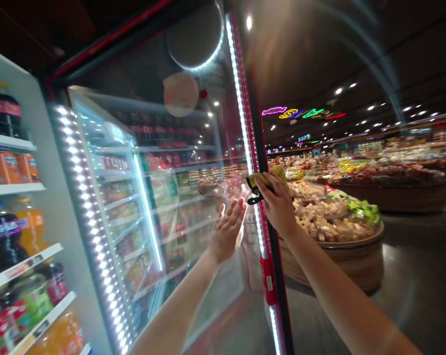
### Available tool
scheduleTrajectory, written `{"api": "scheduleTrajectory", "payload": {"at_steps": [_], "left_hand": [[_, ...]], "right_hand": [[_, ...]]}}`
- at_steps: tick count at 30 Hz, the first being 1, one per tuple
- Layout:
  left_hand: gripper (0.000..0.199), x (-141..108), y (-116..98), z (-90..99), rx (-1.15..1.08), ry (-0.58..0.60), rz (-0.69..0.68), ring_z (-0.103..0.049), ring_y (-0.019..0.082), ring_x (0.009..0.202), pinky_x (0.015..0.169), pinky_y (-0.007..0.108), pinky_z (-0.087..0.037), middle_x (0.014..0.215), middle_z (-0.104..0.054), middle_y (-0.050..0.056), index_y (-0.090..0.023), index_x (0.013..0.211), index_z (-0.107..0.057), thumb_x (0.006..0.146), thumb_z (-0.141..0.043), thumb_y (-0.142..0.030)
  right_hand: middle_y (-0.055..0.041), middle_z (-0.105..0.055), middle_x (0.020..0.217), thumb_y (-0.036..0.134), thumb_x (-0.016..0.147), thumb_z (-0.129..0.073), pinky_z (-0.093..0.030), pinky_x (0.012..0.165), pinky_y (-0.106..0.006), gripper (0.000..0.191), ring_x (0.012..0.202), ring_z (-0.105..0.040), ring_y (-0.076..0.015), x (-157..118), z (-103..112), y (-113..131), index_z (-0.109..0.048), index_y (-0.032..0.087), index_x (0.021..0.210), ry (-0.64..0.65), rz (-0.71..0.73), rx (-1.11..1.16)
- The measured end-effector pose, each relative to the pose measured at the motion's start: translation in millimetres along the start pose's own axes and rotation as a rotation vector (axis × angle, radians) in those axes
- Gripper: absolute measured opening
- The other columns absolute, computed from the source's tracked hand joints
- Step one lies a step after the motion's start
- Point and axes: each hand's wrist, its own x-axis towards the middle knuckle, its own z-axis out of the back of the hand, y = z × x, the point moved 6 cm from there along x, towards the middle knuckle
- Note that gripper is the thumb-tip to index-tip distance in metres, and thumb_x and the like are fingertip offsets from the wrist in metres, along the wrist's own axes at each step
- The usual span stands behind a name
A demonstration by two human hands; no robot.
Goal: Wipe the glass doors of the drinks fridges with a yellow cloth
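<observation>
One glass door (193,143) backs one straight-fingered left grip (228,232) and one right grip (280,204) pinching one yellow cloth (258,179).

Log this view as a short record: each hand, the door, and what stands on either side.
Left hand: open, fingers extended, at the glass door; contact unclear
Right hand: gripping a yellow cloth at the door's edge
Door lighting: bright LED strip along that edge
Left side: shelves with drink bottles
Right side: round bin of goods
</observation>
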Motion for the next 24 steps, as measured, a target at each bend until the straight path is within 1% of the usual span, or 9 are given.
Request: {"api": "scheduleTrajectory", "payload": {"at_steps": [3, 5, 7, 10, 13, 17, 20, 24], "left_hand": [[0.083, 18, 22, 4.2, -0.012, -0.058, -0.008, -0.018, 0.023, 0.158, 0.131, 0.049, -0.018, 0.169, -0.025, 0.010, -0.017, 0.165, 0.002, 0.098, -0.047, -0.017], [0.084, 30, 37, 6.0, -0.024, -0.104, -0.005, -0.020, 0.024, 0.158, 0.131, 0.048, -0.019, 0.169, -0.025, 0.010, -0.017, 0.165, 0.001, 0.098, -0.049, -0.019], [0.083, 43, 51, 6.2, -0.038, -0.149, 0.000, -0.022, 0.024, 0.158, 0.131, 0.047, -0.019, 0.169, -0.026, 0.009, -0.017, 0.165, -0.001, 0.098, -0.049, -0.021], [0.081, 63, 70, 3.9, -0.053, -0.214, -0.005, -0.024, 0.023, 0.158, 0.131, 0.046, -0.017, 0.169, -0.029, 0.008, -0.018, 0.166, -0.004, 0.098, -0.049, -0.022], [0.078, 81, 87, -0.3, -0.062, -0.260, -0.015, -0.023, 0.024, 0.158, 0.132, 0.048, -0.015, 0.168, -0.030, 0.008, -0.018, 0.166, -0.009, 0.098, -0.048, -0.024], [0.071, 103, 110, -7.1, -0.067, -0.271, 0.026, -0.024, 0.026, 0.158, 0.130, 0.053, -0.017, 0.168, -0.030, 0.009, -0.018, 0.164, -0.021, 0.099, -0.048, -0.029], [0.067, 114, 121, -13.3, -0.068, -0.280, 0.026, -0.024, 0.028, 0.158, 0.130, 0.057, -0.018, 0.168, -0.031, 0.007, -0.021, 0.163, -0.026, 0.100, -0.047, -0.031], [0.070, 118, 130, -27.7, -0.067, -0.341, -0.006, -0.028, 0.027, 0.156, 0.130, 0.057, -0.017, 0.167, -0.034, 0.006, -0.024, 0.164, -0.021, 0.100, -0.047, -0.034]], "right_hand": [[-0.0090, -0.054, 0.153, 0.007, 0.093, -0.049, -0.037, 0.123, -0.055, 0.066, 0.150, -0.039, -0.0275, 51, -5, -7, -0.045, 0.028, 0.155, -0.006, 0.013, -0.089], [-0.0105, -0.054, 0.154, 0.008, 0.093, -0.050, -0.039, 0.122, -0.056, 0.061, 0.150, -0.039, -0.0287, 80, -9, -9, -0.049, 0.024, 0.152, 0.001, 0.031, -0.160], [-0.0111, -0.053, 0.155, 0.008, 0.093, -0.050, -0.040, 0.120, -0.057, 0.057, 0.151, -0.037, -0.0300, 103, -13, -10, -0.053, 0.022, 0.148, 0.018, 0.053, -0.224], [-0.0106, -0.050, 0.157, 0.007, 0.092, -0.050, -0.040, 0.119, -0.059, 0.059, 0.152, -0.036, -0.0302, 126, -17, -12, -0.053, 0.023, 0.149, 0.022, 0.068, -0.291], [-0.0128, -0.047, 0.159, 0.006, 0.091, -0.050, -0.040, 0.120, -0.057, 0.058, 0.152, -0.036, -0.0295, 144, -19, -17, -0.053, 0.019, 0.148, 0.009, 0.080, -0.342], [-0.0139, -0.049, 0.158, 0.006, 0.090, -0.053, -0.039, 0.122, -0.053, 0.056, 0.151, -0.038, -0.0286, 174, -22, -28, -0.056, 0.016, 0.145, -0.017, 0.079, -0.392], [-0.0133, -0.050, 0.157, 0.006, 0.088, -0.056, -0.038, 0.122, -0.053, 0.056, 0.150, -0.041, -0.0287, 198, -26, -41, -0.058, 0.017, 0.143, -0.051, 0.059, -0.422], [-0.0142, -0.051, 0.156, 0.004, 0.087, -0.057, -0.037, 0.122, -0.053, 0.057, 0.149, -0.042, -0.0289, 227, -39, -61, -0.059, 0.017, 0.142, -0.075, 0.068, -0.443]]}}
